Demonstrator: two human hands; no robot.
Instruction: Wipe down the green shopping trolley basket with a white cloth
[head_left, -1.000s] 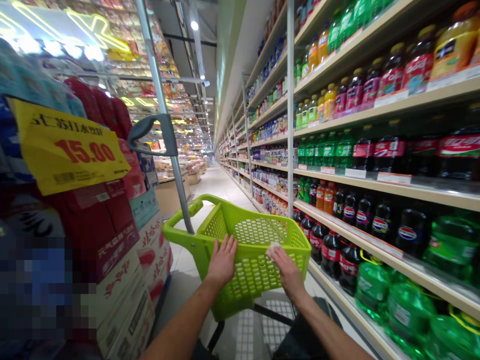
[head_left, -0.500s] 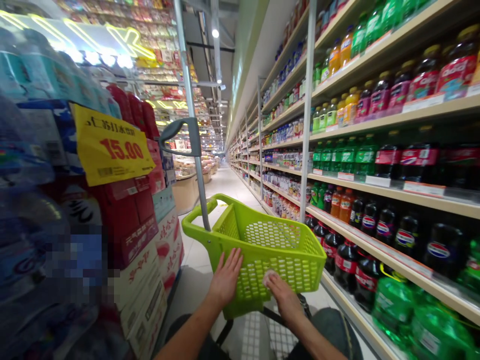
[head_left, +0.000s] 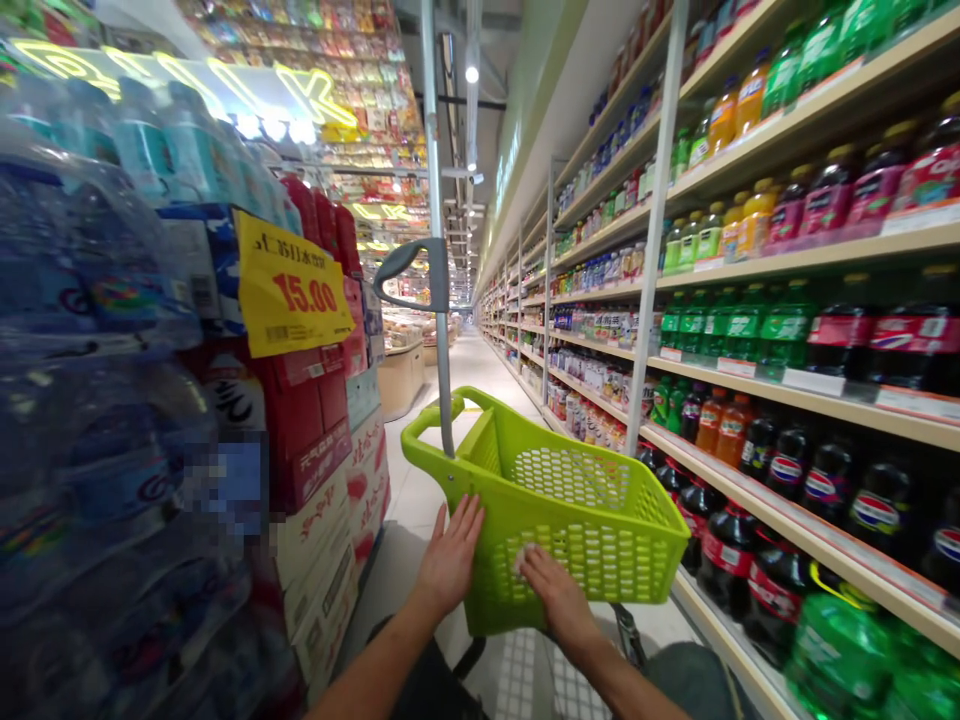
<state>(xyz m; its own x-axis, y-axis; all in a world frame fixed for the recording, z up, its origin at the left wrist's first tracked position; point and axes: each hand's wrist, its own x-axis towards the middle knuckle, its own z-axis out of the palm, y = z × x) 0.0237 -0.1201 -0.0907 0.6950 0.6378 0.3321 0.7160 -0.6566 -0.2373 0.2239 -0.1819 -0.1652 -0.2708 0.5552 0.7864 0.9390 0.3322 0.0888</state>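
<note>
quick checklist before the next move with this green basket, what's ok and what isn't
1. Left hand steadying the green basket: ok, its fingers lie against the near side wall.
2. White wad in the right hand: ok, held at the fingertips.
3. Wad against the basket: ok, it appears to touch the perforated near wall.
4. Grey handle out of both hands' way: ok, it sits on the pole, well above them.
5. Basket's underside: cannot tell, hidden from this view.
</note>
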